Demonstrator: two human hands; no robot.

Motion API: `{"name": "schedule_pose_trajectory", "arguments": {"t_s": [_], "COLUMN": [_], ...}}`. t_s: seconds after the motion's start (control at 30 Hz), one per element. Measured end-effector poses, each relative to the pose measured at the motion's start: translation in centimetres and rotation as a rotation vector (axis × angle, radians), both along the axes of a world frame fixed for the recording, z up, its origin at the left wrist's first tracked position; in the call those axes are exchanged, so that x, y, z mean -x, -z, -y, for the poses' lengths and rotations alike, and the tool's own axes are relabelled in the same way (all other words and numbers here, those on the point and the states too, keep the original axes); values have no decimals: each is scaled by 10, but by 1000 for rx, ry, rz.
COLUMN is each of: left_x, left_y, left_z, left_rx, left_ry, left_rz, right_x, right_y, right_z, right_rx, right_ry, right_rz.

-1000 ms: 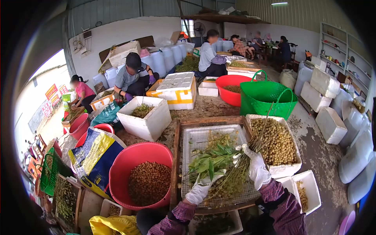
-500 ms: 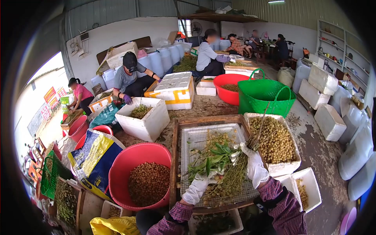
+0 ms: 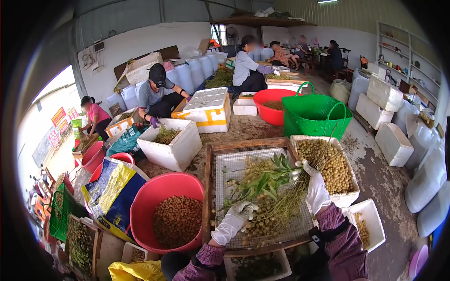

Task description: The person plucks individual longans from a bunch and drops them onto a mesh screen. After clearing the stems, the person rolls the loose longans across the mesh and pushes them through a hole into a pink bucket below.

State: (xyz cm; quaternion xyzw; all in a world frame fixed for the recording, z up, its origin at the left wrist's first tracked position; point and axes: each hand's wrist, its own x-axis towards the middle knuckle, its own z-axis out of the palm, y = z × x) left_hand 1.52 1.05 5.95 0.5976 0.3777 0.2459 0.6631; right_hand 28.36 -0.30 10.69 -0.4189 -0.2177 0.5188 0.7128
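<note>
Our left hand [image 3: 234, 221] and right hand [image 3: 317, 186] are apart over the wire tray [image 3: 208, 187].
Right of the red tub [image 3: 149, 201], we can't tell if the left grips anything; leafy stems [image 3: 269, 185] lie mid-tray, held in the right.

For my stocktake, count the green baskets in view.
2: one green basket beyond the white fruit box, another green basket at far left. Others may be hidden.

Sprigs [image 3: 267, 187] on tray [image 3: 207, 187], tub [image 3: 143, 206] left, apparently leaves [image 3: 258, 270] in nearer box [image 3: 283, 265]
</note>
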Motion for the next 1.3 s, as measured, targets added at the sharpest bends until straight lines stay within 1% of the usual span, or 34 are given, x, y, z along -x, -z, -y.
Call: {"name": "schedule_pose_trajectory", "arguments": {"t_s": [0.03,0.13,0.17,0.23,0.27,0.3,0.33,0.37,0.4,0.47,0.5,0.6,0.67,0.73,0.77,0.83,0.87,0.93,0.97,1.0,1.07,1.1,1.17,1.2,1.27,1.3], "left_x": [3,7,3,-7,-10,-11,-14,-17,-18,-18,-17,-24,-21,-8,-4,2,5,11,16,18,19,20,23,25,30,31], "left_y": [-4,18,24,36,41,26,15,8,5,38,50,10,17,13,12,8,5,-3,-4,-4,-3,-3,-3,-2,1,0], "left_z": [3,-8,-11,-15,-16,-14,-9,-5,-2,-17,-22,-4,-8,-11,-10,-5,-3,-3,-5,-7,-10,-10,-10,-14,-24,-21], "left_rx": [6,133,179,-388,-671,-524,-432,-337,-241,83,246,52,8,94,76,41,35,21,67,108,192,189,183,194,217,144], "left_ry": [18,1,-32,-120,-163,-149,-141,-134,-128,-65,-33,-185,-155,-53,-26,30,82,185,237,217,174,198,244,273,330,323], "left_rz": [4,166,194,96,41,42,184,324,464,647,736,416,332,260,182,24,24,22,116,144,203,226,270,171,-28,-72], "right_x": [-8,-25,-25,-21,-19,-17,-14,-12,-8,6,26,37,27,14,10,9,9,11,12,13,6,2,-6,-7,8,13], "right_y": [2,5,6,1,1,3,5,8,8,2,-20,-28,-23,-9,-6,-4,-4,-6,-8,-9,1,6,13,15,-12,-20], "right_z": [-1,-1,0,3,4,5,7,5,6,12,23,25,22,15,13,11,12,12,11,10,6,4,1,0,17,25], "right_rx": [1,-112,-93,-59,-44,-28,-12,-70,-33,41,100,117,69,28,26,49,62,138,174,210,215,219,240,251,175,138], "right_ry": [31,-92,-88,-85,-82,-78,-74,-236,-264,-323,-258,-232,-283,-338,-364,-290,-253,-210,-189,-168,-206,-226,-248,-259,-179,-135], "right_rz": [-15,-270,-307,-383,-327,-271,-216,-450,-434,-401,-404,-329,-421,-483,-538,-320,-211,-125,-82,-38,-122,-164,-141,-131,-170,-192]}}
